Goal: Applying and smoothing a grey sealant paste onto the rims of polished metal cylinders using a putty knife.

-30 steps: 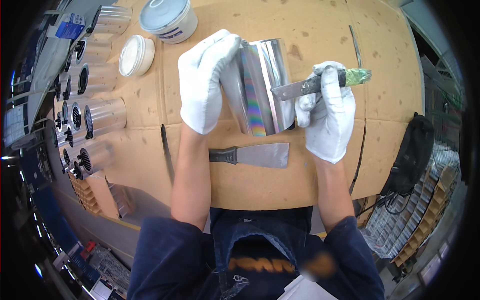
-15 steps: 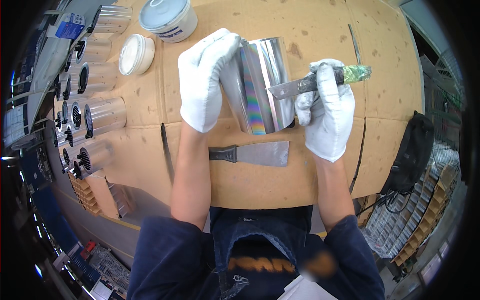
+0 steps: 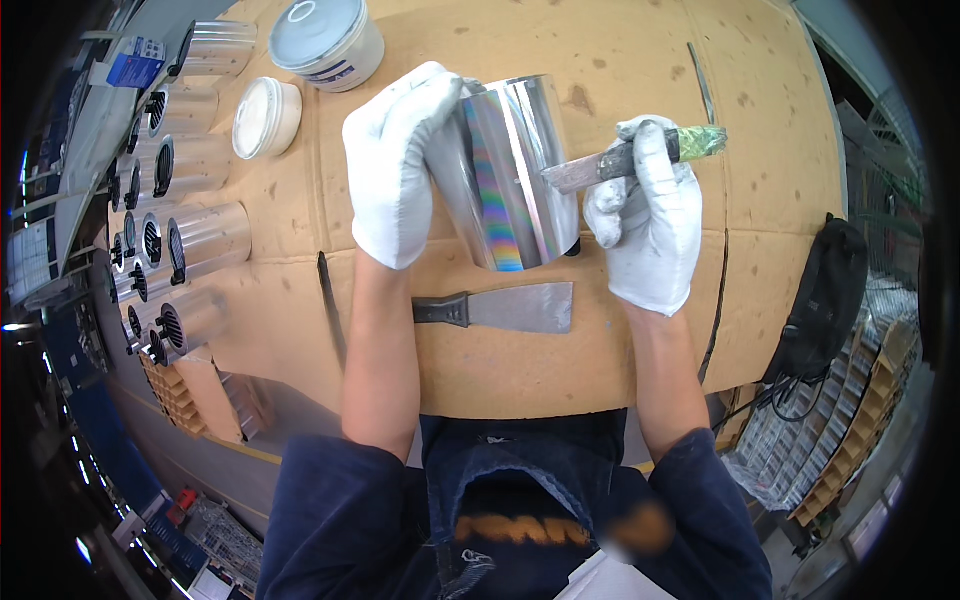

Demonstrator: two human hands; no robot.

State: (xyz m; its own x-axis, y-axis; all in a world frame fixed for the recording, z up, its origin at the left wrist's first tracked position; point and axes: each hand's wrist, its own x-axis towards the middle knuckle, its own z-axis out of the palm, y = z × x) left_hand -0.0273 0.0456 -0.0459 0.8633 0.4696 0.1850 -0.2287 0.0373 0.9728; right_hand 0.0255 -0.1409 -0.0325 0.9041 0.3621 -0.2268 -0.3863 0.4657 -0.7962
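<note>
My left hand (image 3: pixel 392 165), in a white glove, grips the upper left rim of a shiny metal cylinder (image 3: pixel 505 180), which is tilted over the table. A rainbow sheen runs down the cylinder's side. My right hand (image 3: pixel 655 220), also gloved in white, is closed around a putty knife (image 3: pixel 650 155) with a dark handle wrapped in green tape at its end. The knife's blade tip points left and meets the cylinder's right side, though I cannot tell whether it touches. Below the cylinder a wider scraper (image 3: pixel 520 307) with a black handle lies flat.
Cardboard (image 3: pixel 500 380) covers the table. Several metal cylinders with black grilles (image 3: pixel 212 240) line its left side. A lidded white bucket (image 3: pixel 340 60) and a smaller white tub (image 3: pixel 268 118) stand at the far left. A black pouch (image 3: pixel 825 300) with cables hangs at the right edge.
Both hands have shifted slightly left together with the cylinder. The putty knife's blade has turned, showing a duller face, and its tip sits a little further right along the cylinder's side.
</note>
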